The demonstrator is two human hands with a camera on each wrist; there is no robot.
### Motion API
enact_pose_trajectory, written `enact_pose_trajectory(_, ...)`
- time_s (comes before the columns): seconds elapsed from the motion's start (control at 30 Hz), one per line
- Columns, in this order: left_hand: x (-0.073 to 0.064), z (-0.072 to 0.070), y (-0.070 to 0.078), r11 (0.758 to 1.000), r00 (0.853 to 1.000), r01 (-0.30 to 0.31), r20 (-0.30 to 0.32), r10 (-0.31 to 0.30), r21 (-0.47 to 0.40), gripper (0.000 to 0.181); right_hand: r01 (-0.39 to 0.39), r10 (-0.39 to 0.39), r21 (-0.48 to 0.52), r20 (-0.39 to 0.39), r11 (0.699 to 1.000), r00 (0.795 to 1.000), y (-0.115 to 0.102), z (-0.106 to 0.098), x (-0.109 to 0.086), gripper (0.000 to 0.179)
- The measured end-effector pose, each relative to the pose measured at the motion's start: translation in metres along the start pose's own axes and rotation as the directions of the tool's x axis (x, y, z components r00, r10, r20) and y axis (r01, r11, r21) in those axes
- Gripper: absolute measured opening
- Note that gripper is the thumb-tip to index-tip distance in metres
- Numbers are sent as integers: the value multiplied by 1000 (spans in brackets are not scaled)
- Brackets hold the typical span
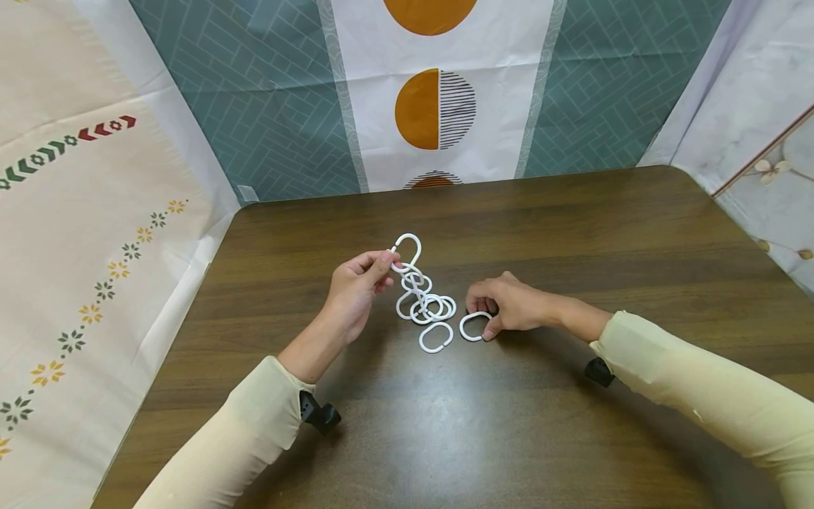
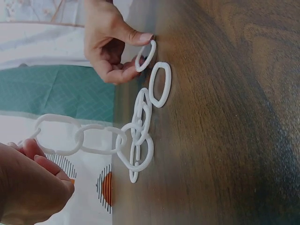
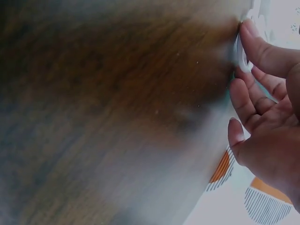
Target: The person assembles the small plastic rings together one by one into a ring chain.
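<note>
One loose link point(image 1: 434, 351) lies nearer the right hand point(image 1: 514, 305), pinching a second link point(image 1: 462, 329) beside it, than the left hand point(image 1: 356, 286), gripping a chain point(image 2: 79, 136).

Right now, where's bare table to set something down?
Near side of the table, between the sleeves; also the strip between the white rings and patterned cloth. Crowded: the middle, with rings between left hand and right hand.
</note>
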State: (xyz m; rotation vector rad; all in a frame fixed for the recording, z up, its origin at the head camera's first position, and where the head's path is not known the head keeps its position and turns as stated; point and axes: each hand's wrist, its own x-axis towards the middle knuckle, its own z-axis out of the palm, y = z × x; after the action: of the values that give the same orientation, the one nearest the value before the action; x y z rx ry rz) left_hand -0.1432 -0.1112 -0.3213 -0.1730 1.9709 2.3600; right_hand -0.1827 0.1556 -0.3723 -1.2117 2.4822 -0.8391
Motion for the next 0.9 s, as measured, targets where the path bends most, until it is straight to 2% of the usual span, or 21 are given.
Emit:
enact_pose_trajectory(0.13, 0, -1, -1, 1000, 1000, 2, 3, -2, -2, 21, -26, 28, 34, -45, 999, 999, 1, -3, -1, 23)
enact_pose_trajectory(0.33, 0, -1, -2, 1000, 1000, 4, 5, -4, -7, 17, -35, 37, 17, -128, 999, 991, 1, -10, 0, 4)
enact_pose_trajectory(0.5, -1, -1, -3, 1000, 1000, 0, 13, 0, -7, 18, -18, 21, 18, -229, 1000, 973, -1, -19, 2, 5)
enact_pose_trajectory(0.63, -1, 0, -4, 1000, 1000, 0, 23, 0, -3, 20, -20, 33, 44, -313, 999, 949, -4, -24, 5, 3)
enact_pose_trajectory(0.9, -2, 1, -5, 1000, 1000, -1, 24, 2, -11, 18, -75, 124, 143, -373, 987, 919, -12, -34, 8, 6)
